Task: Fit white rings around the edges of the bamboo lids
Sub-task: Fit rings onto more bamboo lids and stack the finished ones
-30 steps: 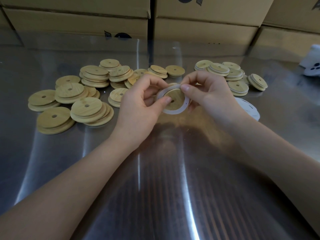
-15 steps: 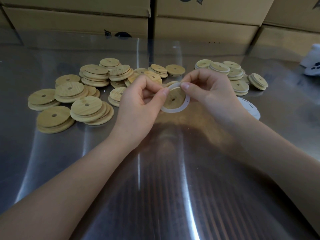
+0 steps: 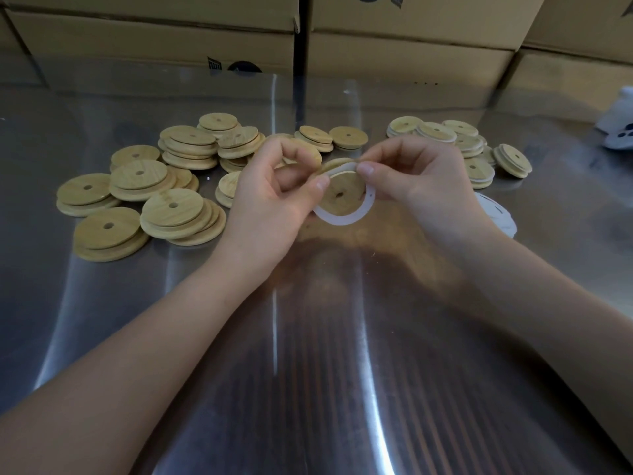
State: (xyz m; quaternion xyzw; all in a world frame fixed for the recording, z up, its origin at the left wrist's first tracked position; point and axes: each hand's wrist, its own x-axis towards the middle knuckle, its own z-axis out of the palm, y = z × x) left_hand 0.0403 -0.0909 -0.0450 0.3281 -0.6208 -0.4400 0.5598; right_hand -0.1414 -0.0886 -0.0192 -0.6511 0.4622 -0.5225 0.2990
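I hold one round bamboo lid (image 3: 342,195) with a small centre hole above the steel table, tilted towards me. A white ring (image 3: 342,219) loops around it, hanging loose below its lower edge. My left hand (image 3: 274,197) grips the lid's left side, thumb tip on its face. My right hand (image 3: 418,180) pinches the ring against the lid's top edge with its thumb. Bare bamboo lids (image 3: 171,197) lie piled at the left. Lids with white rings (image 3: 469,145) lie stacked at the right.
The shiny steel table (image 3: 308,354) reaches to my body. Cardboard boxes (image 3: 411,53) line its far side. A stack of loose white rings (image 3: 496,217) lies by my right wrist. A white object with dark spots (image 3: 620,128) sits at the far right edge.
My left thumb has slid along the lid's left edge, and the ring has shifted: its lower part now droops below the lid. Both hands stay where they were.
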